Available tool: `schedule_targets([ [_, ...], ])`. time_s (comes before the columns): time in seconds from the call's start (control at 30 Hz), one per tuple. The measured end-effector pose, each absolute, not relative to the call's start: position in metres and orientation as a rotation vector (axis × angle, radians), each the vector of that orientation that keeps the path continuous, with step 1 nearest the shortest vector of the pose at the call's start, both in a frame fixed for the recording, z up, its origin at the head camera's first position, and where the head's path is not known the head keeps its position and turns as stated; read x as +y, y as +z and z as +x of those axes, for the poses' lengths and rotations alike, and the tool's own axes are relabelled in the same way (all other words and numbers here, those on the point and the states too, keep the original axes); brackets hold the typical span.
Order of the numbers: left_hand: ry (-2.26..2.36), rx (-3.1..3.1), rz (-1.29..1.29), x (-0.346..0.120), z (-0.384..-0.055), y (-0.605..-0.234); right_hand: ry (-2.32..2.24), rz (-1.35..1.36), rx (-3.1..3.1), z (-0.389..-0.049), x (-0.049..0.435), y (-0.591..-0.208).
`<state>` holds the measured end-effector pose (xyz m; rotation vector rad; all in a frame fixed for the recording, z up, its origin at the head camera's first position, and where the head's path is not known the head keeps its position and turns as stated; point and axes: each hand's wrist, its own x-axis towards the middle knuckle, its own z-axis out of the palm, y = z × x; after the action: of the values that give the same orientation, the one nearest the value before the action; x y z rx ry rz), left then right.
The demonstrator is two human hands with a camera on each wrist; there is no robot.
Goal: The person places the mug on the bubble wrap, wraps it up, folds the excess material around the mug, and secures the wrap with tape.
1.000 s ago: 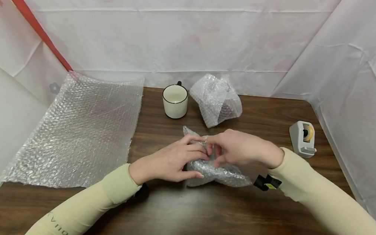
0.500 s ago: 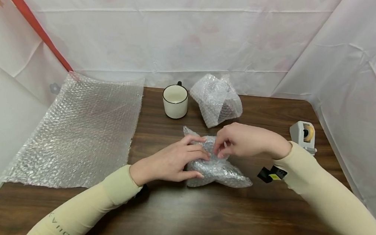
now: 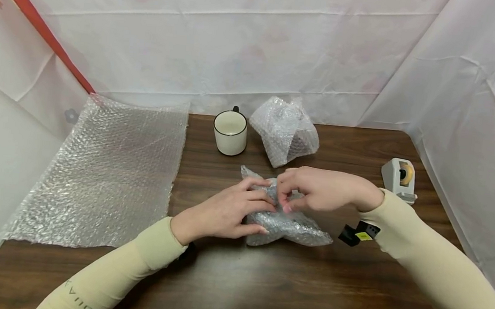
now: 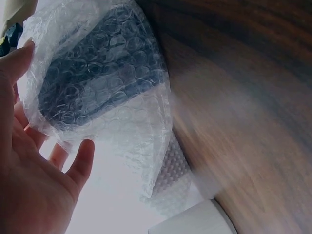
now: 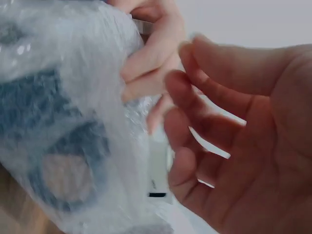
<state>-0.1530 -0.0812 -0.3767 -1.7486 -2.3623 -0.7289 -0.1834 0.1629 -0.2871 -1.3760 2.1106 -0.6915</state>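
From here, the bubble-wrapped bundle (image 3: 289, 229) lies on the table (image 3: 236, 286) before the white mug (image 3: 230, 136), the left hand (image 3: 234, 210) resting on it with relaxed, spread fingers. The right hand (image 3: 317, 187) is bent over its top, thumb to forefinger; I can't tell whether anything's pinched there. I'd call this closing the wrap, and next it wants the loose edge pressed flat.

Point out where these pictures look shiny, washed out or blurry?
Head view: pale glare on the table, bright glints across the flat bubble wrap sheet; left wrist view: white glare swallows detail below the wrapped bundle, with a hazy patch over the wood; right wrist view: soft throughout, the bundle's bubbles smeared.
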Motion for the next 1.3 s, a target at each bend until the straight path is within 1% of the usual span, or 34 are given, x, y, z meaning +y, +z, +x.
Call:
schedule_targets([
  [0.1, -0.729, -2.361, -1.749, -0.081, -0.152, -0.376, -0.671, -1.337, 2.246, -0.182, 0.159, -0.292],
  [0.27, -0.781, -2.356, -1.731, -0.082, -0.150, -0.378, -0.544, -1.192, 2.459, -0.177, 0.153, -0.303],
  [0.43, -0.831, -2.370, -1.696, -0.083, -0.149, -0.379, -0.408, -1.070, 2.538, -0.171, 0.142, -0.306],
  [0.57, -0.796, -2.376, -1.705, -0.082, -0.149, -0.377, -0.288, -1.022, 2.578, -0.168, 0.135, -0.306],
  [0.73, -0.735, -2.404, -1.705, -0.082, -0.148, -0.375, -0.269, -0.953, 2.624, -0.164, 0.131, -0.308],
  [0.93, -0.737, -2.414, -1.686, -0.081, -0.148, -0.374, -0.351, -1.075, 2.753, -0.154, 0.141, -0.312],
  [1.07, -0.742, -2.418, -1.686, -0.080, -0.148, -0.375, -0.462, -1.193, 2.788, -0.136, 0.153, -0.312],
  [1.2, -0.753, -2.439, -1.671, -0.080, -0.147, -0.374, -0.399, -1.283, 2.836, -0.114, 0.155, -0.316],
  [1.3, -0.768, -2.453, -1.661, -0.082, -0.147, -0.374, -0.322, -1.341, 2.915, -0.103, 0.151, -0.325],
])
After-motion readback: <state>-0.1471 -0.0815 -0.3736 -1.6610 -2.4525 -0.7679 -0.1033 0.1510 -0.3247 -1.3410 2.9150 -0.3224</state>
